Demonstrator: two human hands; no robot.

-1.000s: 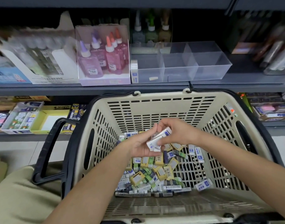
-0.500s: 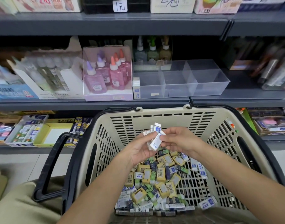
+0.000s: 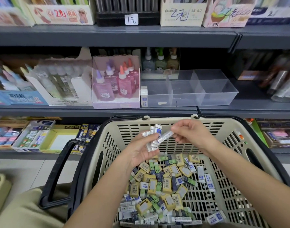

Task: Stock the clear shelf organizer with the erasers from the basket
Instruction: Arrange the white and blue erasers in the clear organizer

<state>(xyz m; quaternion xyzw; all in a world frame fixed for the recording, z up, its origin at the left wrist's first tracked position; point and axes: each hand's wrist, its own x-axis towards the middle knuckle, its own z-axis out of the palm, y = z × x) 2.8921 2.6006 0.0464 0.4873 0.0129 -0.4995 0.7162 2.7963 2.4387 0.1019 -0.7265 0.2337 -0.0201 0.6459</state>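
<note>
A: What is held?
B: Above the basket [image 3: 170, 120], the left hand [image 3: 141, 151] cups several erasers [image 3: 155, 131]; the right hand [image 3: 189, 134] pinches one eraser [image 3: 165, 137] beside them.
A: The organizer [image 3: 215, 96]?
B: Far shelf [image 3: 239, 111], beyond the basket.

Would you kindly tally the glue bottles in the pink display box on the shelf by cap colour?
purple-capped bottles: 3
orange-capped bottles: 3
Total: 6
</note>
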